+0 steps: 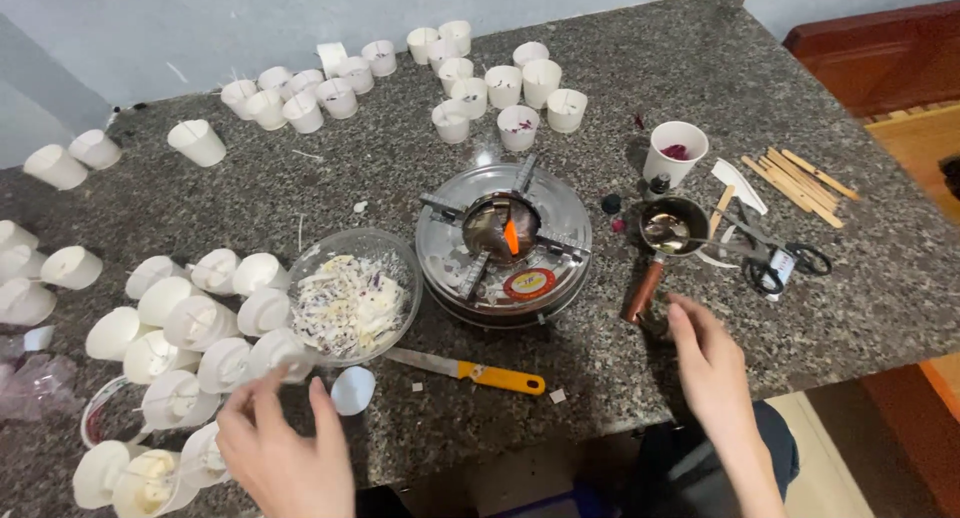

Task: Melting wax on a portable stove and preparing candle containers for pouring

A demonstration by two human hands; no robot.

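Note:
My left hand (283,448) hovers at the counter's front edge, fingers spread, holding nothing, just below a clear glass bowl (352,296) of white and purple wax scraps and beside tipped white candle cups (200,323). My right hand (712,363) is open and empty, its fingertips close to the wooden handle of a small metal melting pot (672,228). Between the hands lies a knife with a yellow handle (470,370). A round metal burner (503,240) with a small orange flame sits in the middle.
Upright white cups of wax (505,83) cluster along the back wall. A white cup with red petals (674,151), wooden sticks (800,181) and scissors (785,263) lie at the right. More tipped cups (58,163) dot the left of the granite counter (380,168).

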